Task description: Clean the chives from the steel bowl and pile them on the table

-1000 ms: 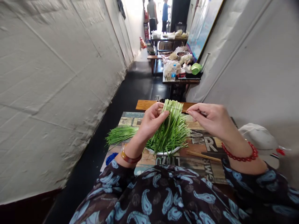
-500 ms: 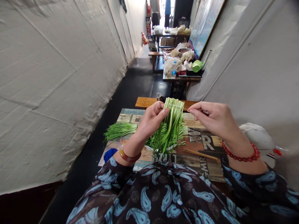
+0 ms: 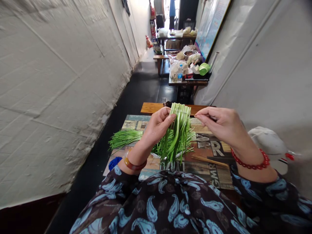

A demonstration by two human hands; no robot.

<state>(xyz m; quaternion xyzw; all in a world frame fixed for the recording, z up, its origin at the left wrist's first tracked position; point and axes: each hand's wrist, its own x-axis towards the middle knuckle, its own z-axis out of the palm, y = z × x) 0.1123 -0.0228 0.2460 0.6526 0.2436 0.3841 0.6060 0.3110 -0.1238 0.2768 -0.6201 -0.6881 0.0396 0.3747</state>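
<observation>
A row of garlic chives [image 3: 179, 120] hangs in front of me, pale stem ends up and green leaves drooping. My left hand [image 3: 159, 125] is closed at the row's left side, thumb pressed on the stems. At the right, my right hand [image 3: 216, 122] pinches the end of a thin bamboo skewer [image 3: 193, 114], which runs into the stems near their tops. More chives [image 3: 158, 148] lie below on a white plate [image 3: 156, 155], mostly covered. A separate bunch of chives [image 3: 125, 137] rests on the table left of my left wrist.
Loose bamboo skewers [image 3: 211, 160] lie on the patterned table [image 3: 195, 172]. A blue cloth [image 3: 115, 162] sits at the left edge and a white cap [image 3: 268, 146] at the right. Beyond are a wooden bench [image 3: 152, 108], tables with bags and a water bottle [image 3: 180, 73], and two people [image 3: 159, 14].
The view has shifted slightly. Both hands keep nearly the same pose, with the chives still hanging between them.
</observation>
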